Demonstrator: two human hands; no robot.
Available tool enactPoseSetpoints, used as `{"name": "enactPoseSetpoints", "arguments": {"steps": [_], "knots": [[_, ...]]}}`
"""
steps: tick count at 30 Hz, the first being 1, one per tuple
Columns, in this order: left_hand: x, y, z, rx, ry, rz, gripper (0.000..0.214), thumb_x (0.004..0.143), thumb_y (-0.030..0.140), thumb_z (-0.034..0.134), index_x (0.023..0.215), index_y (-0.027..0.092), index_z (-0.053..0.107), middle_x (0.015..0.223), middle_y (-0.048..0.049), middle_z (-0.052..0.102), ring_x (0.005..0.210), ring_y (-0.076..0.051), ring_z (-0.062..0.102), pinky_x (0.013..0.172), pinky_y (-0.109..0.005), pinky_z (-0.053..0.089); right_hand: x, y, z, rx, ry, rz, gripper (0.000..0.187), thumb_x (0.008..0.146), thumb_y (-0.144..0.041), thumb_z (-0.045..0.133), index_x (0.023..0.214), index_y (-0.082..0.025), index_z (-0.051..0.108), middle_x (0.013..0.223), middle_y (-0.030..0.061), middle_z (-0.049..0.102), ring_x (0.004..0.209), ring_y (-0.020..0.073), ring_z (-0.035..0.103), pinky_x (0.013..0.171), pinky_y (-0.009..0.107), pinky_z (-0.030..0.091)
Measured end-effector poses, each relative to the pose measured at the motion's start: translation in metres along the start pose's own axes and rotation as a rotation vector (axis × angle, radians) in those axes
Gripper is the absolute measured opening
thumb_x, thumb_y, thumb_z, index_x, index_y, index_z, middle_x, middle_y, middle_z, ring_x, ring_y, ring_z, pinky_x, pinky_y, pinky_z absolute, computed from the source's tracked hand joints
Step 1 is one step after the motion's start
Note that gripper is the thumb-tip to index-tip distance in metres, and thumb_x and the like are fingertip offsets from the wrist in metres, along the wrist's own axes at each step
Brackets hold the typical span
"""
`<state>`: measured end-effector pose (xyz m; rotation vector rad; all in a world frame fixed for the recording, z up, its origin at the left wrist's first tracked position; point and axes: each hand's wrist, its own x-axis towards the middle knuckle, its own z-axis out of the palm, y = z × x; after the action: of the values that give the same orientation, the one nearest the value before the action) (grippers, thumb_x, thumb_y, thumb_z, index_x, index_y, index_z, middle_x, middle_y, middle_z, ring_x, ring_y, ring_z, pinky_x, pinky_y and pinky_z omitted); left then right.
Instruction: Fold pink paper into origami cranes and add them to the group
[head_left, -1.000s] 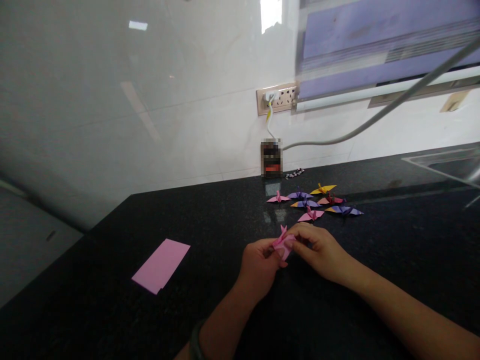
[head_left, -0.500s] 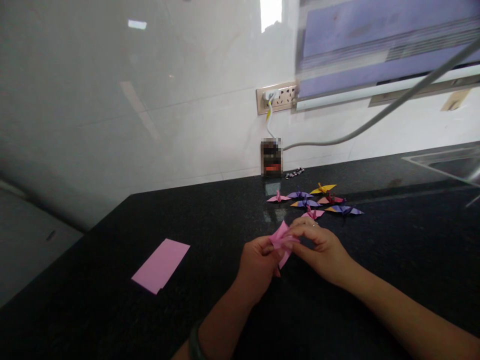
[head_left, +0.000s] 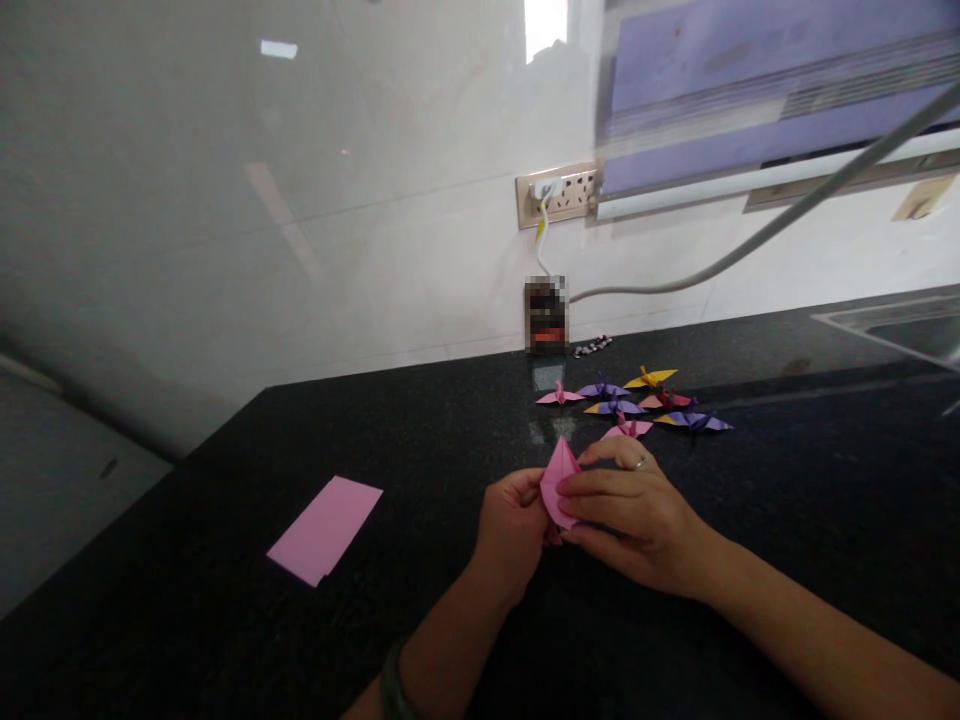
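Note:
A partly folded piece of pink origami paper (head_left: 559, 480) stands between my two hands, its pointed tip facing away from me. My left hand (head_left: 514, 530) pinches its left lower edge. On the other side, my right hand (head_left: 630, 505) has its fingers laid across the paper's right face and its thumb near the bottom edge. Just beyond the fingers lie several folded paper cranes: a pink crane (head_left: 628, 428), another pink crane (head_left: 559, 396), a yellow crane (head_left: 651, 379), and purple ones such as this purple crane (head_left: 696, 421).
Pink paper sheets (head_left: 326, 530) lie in a stack on the black countertop (head_left: 420, 430) to the left. By the wall stand a blurred-out small box (head_left: 547, 318) and a beaded string (head_left: 593, 346). A grey cable (head_left: 720, 265) runs below the wall socket (head_left: 559, 194).
The pink paper has gone from a spread, open-flapped form to a narrower pointed one. My right fingers have moved from pinching its flaps to lying across its face.

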<state>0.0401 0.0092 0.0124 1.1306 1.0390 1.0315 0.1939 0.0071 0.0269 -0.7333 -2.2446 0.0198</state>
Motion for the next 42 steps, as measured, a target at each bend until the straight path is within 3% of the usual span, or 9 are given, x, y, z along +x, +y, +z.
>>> {"name": "enactPoseSetpoints", "arguments": {"steps": [5,9,13,14,16,19,27,34,42], "knots": [[0.000,-0.003,0.000,0.082,-0.012,0.066,0.021,0.070,0.024,0.052,0.084,0.013,0.063,0.050,0.0024,0.053,0.038,-0.005,0.041,0.038,-0.017,0.033,0.003,-0.002,0.003,0.120,0.054,0.175,0.011,0.077,-0.019,0.051,0.072,-0.020,0.061,0.072,0.0019,0.063,0.077,0.0171,0.052,0.074,0.036,0.038],[0.000,-0.006,0.000,0.130,-0.039,0.112,0.023,0.073,0.022,0.049,0.089,0.014,0.063,0.057,-0.0002,0.057,0.044,-0.007,0.046,0.042,-0.017,0.036,0.000,-0.002,0.011,0.152,0.162,0.365,0.002,0.072,-0.021,0.056,0.070,-0.020,0.056,0.073,0.0019,0.057,0.075,0.0162,0.051,0.073,0.033,0.039],[-0.002,-0.006,0.000,0.204,-0.032,0.202,0.022,0.073,0.018,0.048,0.086,0.016,0.065,0.060,0.0002,0.057,0.047,-0.006,0.045,0.044,-0.017,0.036,-0.001,-0.001,0.016,0.313,0.271,0.706,0.035,0.064,-0.026,0.063,0.095,-0.019,0.046,0.085,0.0040,0.051,0.075,0.0160,0.051,0.063,0.027,0.043],[-0.003,-0.006,-0.001,0.222,-0.034,0.220,0.022,0.073,0.018,0.048,0.086,0.017,0.065,0.062,0.0001,0.058,0.048,-0.007,0.046,0.045,-0.017,0.037,0.000,-0.001,0.016,0.412,0.219,0.780,0.040,0.064,-0.028,0.063,0.098,-0.019,0.045,0.084,0.0034,0.052,0.072,0.0152,0.051,0.059,0.025,0.043],[-0.004,-0.007,-0.001,0.239,-0.032,0.238,0.022,0.073,0.018,0.047,0.087,0.018,0.065,0.065,-0.0003,0.059,0.050,-0.007,0.047,0.046,-0.017,0.038,0.003,-0.001,0.015,0.670,-0.007,0.873,0.025,0.071,-0.032,0.057,0.089,-0.017,0.049,0.074,0.0018,0.054,0.063,0.0128,0.051,0.053,0.022,0.041],[-0.005,-0.007,-0.001,0.224,-0.003,0.227,0.022,0.074,0.019,0.047,0.088,0.017,0.064,0.067,-0.0011,0.060,0.049,-0.008,0.048,0.045,-0.018,0.038,0.005,-0.004,0.015,0.874,-0.152,0.932,0.024,0.076,-0.039,0.049,0.077,-0.014,0.052,0.062,-0.0002,0.052,0.048,0.0081,0.044,0.042,0.019,0.034],[0.000,0.002,0.002,0.033,0.074,0.023,0.015,0.069,0.020,0.052,0.081,0.013,0.057,0.057,-0.0002,0.060,0.041,-0.007,0.048,0.041,-0.018,0.037,0.003,-0.009,0.025,0.939,-0.086,0.851,0.016,0.073,-0.027,0.054,0.085,-0.017,0.051,0.070,-0.0010,0.053,0.057,0.0091,0.047,0.047,0.018,0.036],[0.000,0.000,0.001,0.078,0.028,0.025,0.012,0.066,0.023,0.058,0.071,0.013,0.059,0.055,-0.0003,0.059,0.043,-0.008,0.049,0.041,-0.018,0.035,-0.001,0.000,0.024,0.729,0.008,0.889,0.010,0.074,-0.025,0.052,0.072,-0.016,0.052,0.065,-0.0006,0.052,0.057,0.0101,0.047,0.050,0.021,0.037],[0.001,-0.002,0.002,0.005,0.080,0.010,0.009,0.066,0.019,0.057,0.071,0.012,0.055,0.050,0.0014,0.057,0.040,-0.007,0.048,0.041,-0.017,0.036,0.003,-0.007,0.025,1.051,0.032,0.961,0.015,0.068,-0.025,0.058,0.076,-0.017,0.048,0.063,-0.0024,0.053,0.055,0.0114,0.052,0.047,0.021,0.038]]}}
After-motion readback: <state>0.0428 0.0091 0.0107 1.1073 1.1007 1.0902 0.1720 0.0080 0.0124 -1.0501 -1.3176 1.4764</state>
